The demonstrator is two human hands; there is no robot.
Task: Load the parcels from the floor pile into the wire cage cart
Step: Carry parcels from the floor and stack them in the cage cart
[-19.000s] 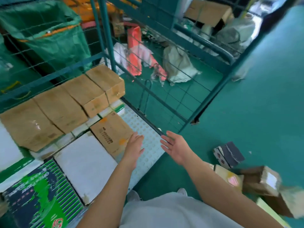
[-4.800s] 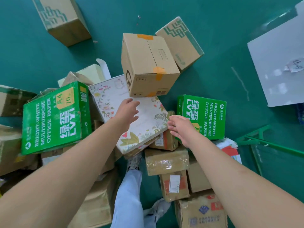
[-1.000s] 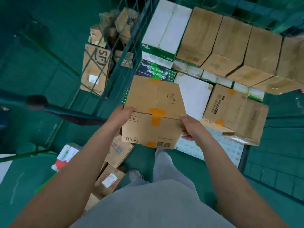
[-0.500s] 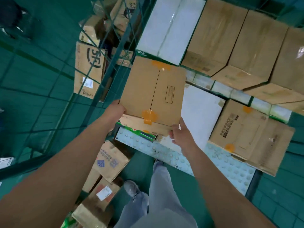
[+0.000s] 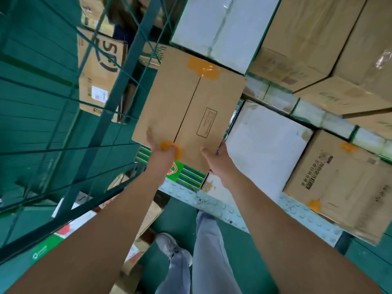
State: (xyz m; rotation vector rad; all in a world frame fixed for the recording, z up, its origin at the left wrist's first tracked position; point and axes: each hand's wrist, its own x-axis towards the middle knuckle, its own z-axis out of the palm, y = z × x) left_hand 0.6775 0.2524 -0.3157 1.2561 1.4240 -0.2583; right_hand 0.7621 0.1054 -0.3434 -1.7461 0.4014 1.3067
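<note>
A brown cardboard box (image 5: 186, 98) sealed with orange tape lies flat inside the wire cage cart (image 5: 118, 90), on top of a green and blue striped paper box (image 5: 188, 175). My left hand (image 5: 162, 148) holds the box's near edge over the tape, thumb on top. At the near right corner my right hand (image 5: 216, 162) grips it, thumb on top and fingers round the side. The far end of the box reaches a white-topped box (image 5: 218, 28).
A flat white box (image 5: 265, 149) and a printed brown box (image 5: 339, 183) lie to the right on the cart's dimpled floor (image 5: 233, 211). Stacked brown boxes (image 5: 307, 39) fill the back. Outside the mesh stands a brown box (image 5: 99, 73); loose parcels (image 5: 148, 219) lie by my feet.
The box went from carried in front of me to lying in the cart on the striped box, slid further in. My hands stay on its near edge.
</note>
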